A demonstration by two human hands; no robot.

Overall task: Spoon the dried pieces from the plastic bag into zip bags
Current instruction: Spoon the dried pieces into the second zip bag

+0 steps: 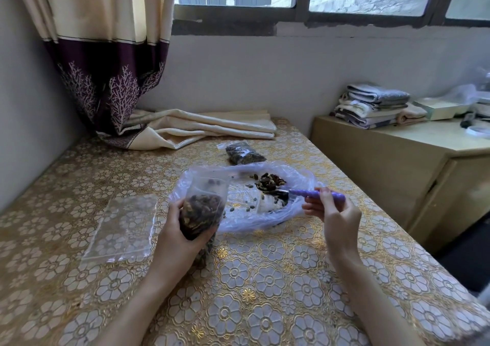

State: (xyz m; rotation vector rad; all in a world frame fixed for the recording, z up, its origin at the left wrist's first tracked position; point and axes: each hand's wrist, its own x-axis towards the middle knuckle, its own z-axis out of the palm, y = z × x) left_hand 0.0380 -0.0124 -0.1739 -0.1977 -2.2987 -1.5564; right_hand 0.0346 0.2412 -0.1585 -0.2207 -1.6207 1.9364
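Note:
My left hand (pixel 180 237) grips a clear zip bag (pixel 202 207), upright and more than half full of dark dried pieces, its mouth open at the top. My right hand (pixel 334 213) holds a spoon by its purple handle (pixel 315 194); the spoon's head reaches into the open plastic bag (pixel 249 200) spread on the table. A small heap of dried pieces (pixel 270 182) lies inside that bag at the far side, with loose bits scattered around. An empty zip bag (pixel 123 226) lies flat to the left. A filled zip bag (pixel 244 153) lies further back.
The table (pixel 265 279) has a gold floral cover. A folded cream cloth (pixel 206 128) and a curtain's hem (pixel 114 88) lie at the back left. A low cabinet (pixel 413 160) stands to the right with stacked towels (pixel 371 105) on it.

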